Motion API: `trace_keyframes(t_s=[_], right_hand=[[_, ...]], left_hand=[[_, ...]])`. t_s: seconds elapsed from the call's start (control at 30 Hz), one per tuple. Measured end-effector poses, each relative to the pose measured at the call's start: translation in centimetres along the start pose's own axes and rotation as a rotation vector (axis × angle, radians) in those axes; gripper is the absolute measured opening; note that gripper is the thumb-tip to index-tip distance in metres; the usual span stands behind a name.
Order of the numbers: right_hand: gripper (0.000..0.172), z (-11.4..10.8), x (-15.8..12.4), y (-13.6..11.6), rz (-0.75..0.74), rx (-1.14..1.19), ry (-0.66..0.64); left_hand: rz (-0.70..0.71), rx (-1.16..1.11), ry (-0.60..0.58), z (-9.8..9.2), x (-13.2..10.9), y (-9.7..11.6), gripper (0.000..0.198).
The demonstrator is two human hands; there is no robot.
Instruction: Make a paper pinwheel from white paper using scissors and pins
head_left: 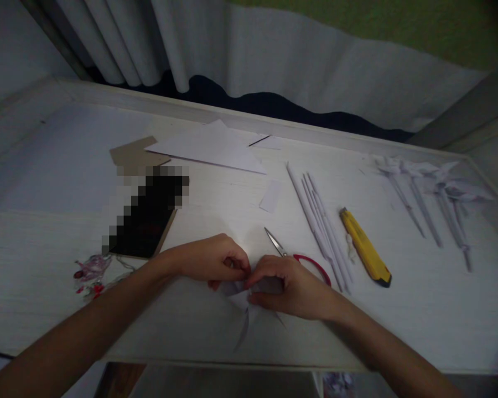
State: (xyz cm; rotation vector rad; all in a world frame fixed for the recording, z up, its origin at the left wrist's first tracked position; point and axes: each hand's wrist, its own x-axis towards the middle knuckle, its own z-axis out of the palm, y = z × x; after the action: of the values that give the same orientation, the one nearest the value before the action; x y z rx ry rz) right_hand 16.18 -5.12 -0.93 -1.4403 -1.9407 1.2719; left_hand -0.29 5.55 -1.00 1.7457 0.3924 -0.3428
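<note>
Near the front edge of the white table, both hands pinch a folded sheet of white paper [238, 299], cut into pointed flaps like a paper pinwheel. My left hand [218, 260] has its fingertips closed on the paper's upper part. Thumb and forefinger of my right hand [288, 284] close on it near its centre, touching the left fingertips. Loose flaps hang down below the hands. Just behind my right hand lie scissors [276, 241] with red handles, partly covered by it.
Rolled paper sticks [321, 226] and a yellow box cutter [366, 247] lie right of the scissors. Several paper pinwheels on sticks [440, 190] rest at far right. At left are a dark pixelated device [145, 221], brown card [136, 155] and small trinkets [93, 271]. White paper [216, 146] lies behind.
</note>
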Motion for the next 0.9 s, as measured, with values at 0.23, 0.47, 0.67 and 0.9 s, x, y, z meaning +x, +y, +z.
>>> trace_keyframes(t_s=[0.23,0.47,0.67,0.9], right_hand=[[0.019,0.24,0.35,0.10,0.028,0.027,0.015],[0.018,0.29,0.48,0.08,0.053,0.017,0.000],[0.018,0.37,0.55,0.09,0.079,0.044,-0.001],[0.017,0.35,0.57,0.16,0.074,0.051,0.005]], left_hand=[[0.030,0.004,0.001,-0.05,0.07,-0.10,0.015],[0.048,0.020,0.018,0.01,0.06,-0.08,0.015],[0.057,0.034,0.020,0.06,0.05,-0.22,0.014],[0.063,0.069,0.021,-0.02,0.12,0.04,0.015]])
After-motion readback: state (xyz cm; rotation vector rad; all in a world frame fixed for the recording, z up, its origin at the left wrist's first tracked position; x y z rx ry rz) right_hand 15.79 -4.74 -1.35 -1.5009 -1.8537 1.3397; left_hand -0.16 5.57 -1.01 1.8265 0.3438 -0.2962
